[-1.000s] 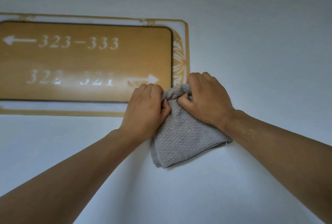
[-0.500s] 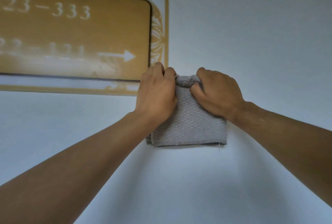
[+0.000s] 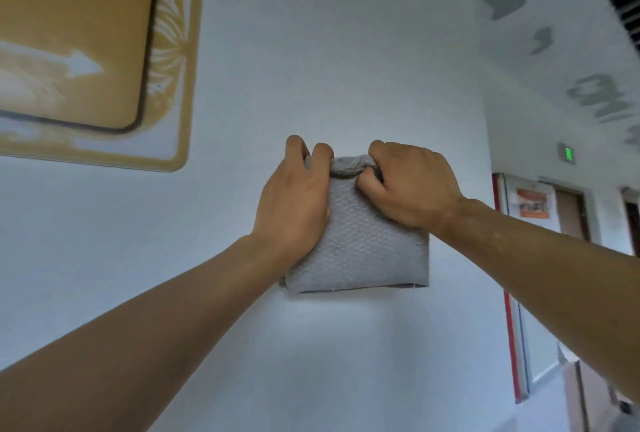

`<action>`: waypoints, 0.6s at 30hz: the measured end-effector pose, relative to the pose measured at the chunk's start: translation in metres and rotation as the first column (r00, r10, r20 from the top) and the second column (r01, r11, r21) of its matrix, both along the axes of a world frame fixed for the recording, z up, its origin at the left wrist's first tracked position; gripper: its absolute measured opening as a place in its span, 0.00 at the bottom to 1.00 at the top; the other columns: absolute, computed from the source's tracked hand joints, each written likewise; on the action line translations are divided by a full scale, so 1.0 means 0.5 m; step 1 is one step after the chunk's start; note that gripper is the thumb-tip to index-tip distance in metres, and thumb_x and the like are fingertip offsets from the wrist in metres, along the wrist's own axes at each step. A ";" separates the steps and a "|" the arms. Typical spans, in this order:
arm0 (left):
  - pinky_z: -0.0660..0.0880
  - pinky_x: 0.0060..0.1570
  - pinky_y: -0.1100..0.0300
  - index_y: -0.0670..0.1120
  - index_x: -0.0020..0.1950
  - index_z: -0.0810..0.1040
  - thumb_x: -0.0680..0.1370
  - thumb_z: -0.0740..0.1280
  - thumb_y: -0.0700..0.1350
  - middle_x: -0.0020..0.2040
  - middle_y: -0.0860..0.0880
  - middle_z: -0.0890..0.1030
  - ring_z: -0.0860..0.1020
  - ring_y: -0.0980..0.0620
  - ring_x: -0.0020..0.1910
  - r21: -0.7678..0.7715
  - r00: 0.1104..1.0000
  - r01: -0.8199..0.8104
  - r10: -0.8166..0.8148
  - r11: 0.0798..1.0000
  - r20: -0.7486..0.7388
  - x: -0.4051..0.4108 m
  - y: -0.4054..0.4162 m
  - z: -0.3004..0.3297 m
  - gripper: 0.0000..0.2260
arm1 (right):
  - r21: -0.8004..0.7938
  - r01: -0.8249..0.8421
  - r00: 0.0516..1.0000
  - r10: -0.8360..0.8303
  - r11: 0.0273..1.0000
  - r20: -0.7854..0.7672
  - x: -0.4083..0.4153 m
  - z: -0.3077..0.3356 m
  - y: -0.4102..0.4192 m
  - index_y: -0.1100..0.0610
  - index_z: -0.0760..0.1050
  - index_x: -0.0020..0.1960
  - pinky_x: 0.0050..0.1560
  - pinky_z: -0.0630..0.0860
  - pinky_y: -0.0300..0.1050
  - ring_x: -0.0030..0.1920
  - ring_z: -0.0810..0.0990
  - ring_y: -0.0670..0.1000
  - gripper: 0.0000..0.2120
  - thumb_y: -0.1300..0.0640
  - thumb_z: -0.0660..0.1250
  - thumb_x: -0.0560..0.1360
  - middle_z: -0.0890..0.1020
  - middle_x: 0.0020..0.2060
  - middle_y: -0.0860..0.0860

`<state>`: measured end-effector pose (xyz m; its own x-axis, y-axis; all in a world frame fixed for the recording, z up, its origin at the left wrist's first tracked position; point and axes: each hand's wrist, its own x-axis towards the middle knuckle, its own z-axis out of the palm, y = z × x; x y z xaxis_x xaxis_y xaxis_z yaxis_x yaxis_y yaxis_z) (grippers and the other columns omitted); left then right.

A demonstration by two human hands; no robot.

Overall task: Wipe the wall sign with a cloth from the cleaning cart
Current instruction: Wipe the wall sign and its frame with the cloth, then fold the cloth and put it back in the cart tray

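1. We see the sign [image 3: 79, 50] at the upper left, partly cut off by the frame edge; a pale, smeary band runs across it near the arrow. We judge that this band is residue not yet cleared, so leaving now could leave the sign streaked.
2. The cloth [image 3: 363, 248] is folded into a thick grey pad and hangs in front of the bare wall [image 3: 311, 50], right of and below the sign, apart from it. We cannot tell whether it touches the wall.
3. Our left hand [image 3: 294, 199] is closed on the cloth's left edge and top, and our right hand [image 3: 412, 185] is closed on its bunched top right corner. Both grip near the top, so the lower half hangs free.
4. If one hand lets go to refold, the folds could fall open and the cloth could slip out.
5. If the same face goes back on the sign, we would likely spread the smear rather than lift it.
6. A bunched top edge would press unevenly, missing the corner frame and its ornament [image 3: 166, 40].
7. The corridor doors [image 3: 571, 213] at the right are well apart and pose no risk.
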<state>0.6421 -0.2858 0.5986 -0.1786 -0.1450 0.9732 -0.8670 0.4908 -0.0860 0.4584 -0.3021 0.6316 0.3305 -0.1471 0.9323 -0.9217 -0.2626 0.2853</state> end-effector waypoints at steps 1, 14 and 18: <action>0.75 0.35 0.48 0.43 0.58 0.69 0.72 0.60 0.32 0.53 0.42 0.67 0.71 0.42 0.35 0.028 0.998 0.052 -0.051 0.998 -0.036 -0.021 -0.001 -0.005 0.16 | 0.005 0.031 0.999 -0.031 0.999 -0.016 -0.021 -0.003 0.006 0.51 0.62 0.38 0.30 0.60 0.44 0.30 0.67 0.48 0.13 0.43 0.50 0.74 0.69 0.30 0.45; 0.68 0.35 0.60 0.47 0.60 0.68 0.77 0.63 0.35 0.56 0.47 0.64 0.69 0.53 0.33 0.185 0.893 0.450 -0.438 0.874 -0.104 -0.357 0.003 -0.094 0.14 | 0.110 0.402 0.915 -0.394 0.909 -0.089 -0.336 -0.079 0.153 0.53 0.67 0.42 0.37 0.75 0.49 0.36 0.70 0.51 0.16 0.41 0.51 0.75 0.72 0.36 0.47; 0.76 0.38 0.58 0.49 0.60 0.66 0.78 0.65 0.38 0.57 0.48 0.64 0.74 0.51 0.38 0.242 0.860 0.509 -0.503 0.826 -0.092 -0.492 0.016 -0.130 0.14 | 0.159 0.460 0.887 -0.448 0.873 -0.106 -0.463 -0.119 0.200 0.50 0.67 0.42 0.35 0.72 0.46 0.35 0.72 0.50 0.15 0.40 0.51 0.75 0.75 0.37 0.48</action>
<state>0.3959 -0.2779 0.5338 -0.2720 -0.2781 0.9212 -0.4915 0.8632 0.1154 0.2270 -0.2021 0.5720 0.2459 -0.4537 0.8566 -0.9327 0.1298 0.3365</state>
